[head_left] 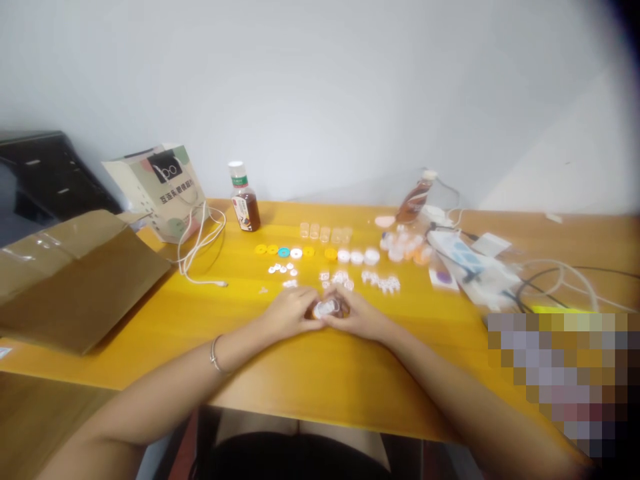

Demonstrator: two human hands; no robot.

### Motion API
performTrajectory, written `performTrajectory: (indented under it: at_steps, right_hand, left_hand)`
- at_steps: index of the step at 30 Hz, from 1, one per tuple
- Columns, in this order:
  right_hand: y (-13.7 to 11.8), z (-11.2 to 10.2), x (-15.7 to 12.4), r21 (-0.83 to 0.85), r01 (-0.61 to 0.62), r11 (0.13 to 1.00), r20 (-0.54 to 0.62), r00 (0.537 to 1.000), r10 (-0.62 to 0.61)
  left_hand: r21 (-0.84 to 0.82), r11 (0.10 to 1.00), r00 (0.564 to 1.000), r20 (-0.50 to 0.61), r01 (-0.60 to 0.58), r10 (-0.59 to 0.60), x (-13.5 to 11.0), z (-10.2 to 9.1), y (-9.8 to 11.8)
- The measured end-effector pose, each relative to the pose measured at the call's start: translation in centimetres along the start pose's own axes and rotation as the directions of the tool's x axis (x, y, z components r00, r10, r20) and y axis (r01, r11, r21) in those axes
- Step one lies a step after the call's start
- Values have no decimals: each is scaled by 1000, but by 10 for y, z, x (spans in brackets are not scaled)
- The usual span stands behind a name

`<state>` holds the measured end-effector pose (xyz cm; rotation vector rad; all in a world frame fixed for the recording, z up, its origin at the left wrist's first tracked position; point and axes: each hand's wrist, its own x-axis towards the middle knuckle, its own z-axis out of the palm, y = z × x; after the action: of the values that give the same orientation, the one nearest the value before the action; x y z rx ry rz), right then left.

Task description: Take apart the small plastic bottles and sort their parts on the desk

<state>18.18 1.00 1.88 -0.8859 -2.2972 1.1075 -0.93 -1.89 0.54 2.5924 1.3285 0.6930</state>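
Note:
My left hand (296, 311) and my right hand (354, 313) meet over the near part of the table. Their fingers are closed around a small clear plastic piece (326, 308), round and cup-like, though blur hides its exact kind. Just beyond them lie groups of small clear and white pieces (381, 283). Behind those runs a row of round caps, among them a blue cap (284, 253), a yellow cap (331, 254) and a white cap (372, 256). Several small clear cups (325, 235) stand in a line farther back.
An open cardboard box (85, 287) and a paper bag (170, 193) stand left, beside a white cable (200, 247). One drink bottle (245, 203) is at the back; another bottle (416, 197) leans at right. A power strip (475, 267) and cables crowd the right side of the table (240, 373).

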Motion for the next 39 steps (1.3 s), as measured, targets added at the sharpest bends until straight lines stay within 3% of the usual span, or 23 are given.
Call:
performTrajectory:
  at_steps: [5, 8, 16, 29, 39]
  right_hand:
    - [-3, 1, 1, -325, -108, 940, -53, 994, 95]
    - [-5, 3, 1, -402, -107, 910, -45, 994, 97]
    - [-4, 6, 0, -370, 0, 929, -1, 1000, 0]
    - [-7, 0, 0, -461, 182, 868, 158, 980, -122]
    - [-16, -4, -3, -439, 302, 846, 232, 948, -218]
  left_hand:
    - [4, 1000, 1000, -14, 4, -4, -1, 4, 2]
    - [3, 1000, 999, -30, -15, 15, -1, 4, 3]
    - [-74, 988, 990, -27, -137, 136, -1, 4, 0]
    - [-193, 970, 984, 65, -149, 165, 0, 4, -7]
    - [-180, 961, 967, 108, -208, 230, -1, -3, -9]
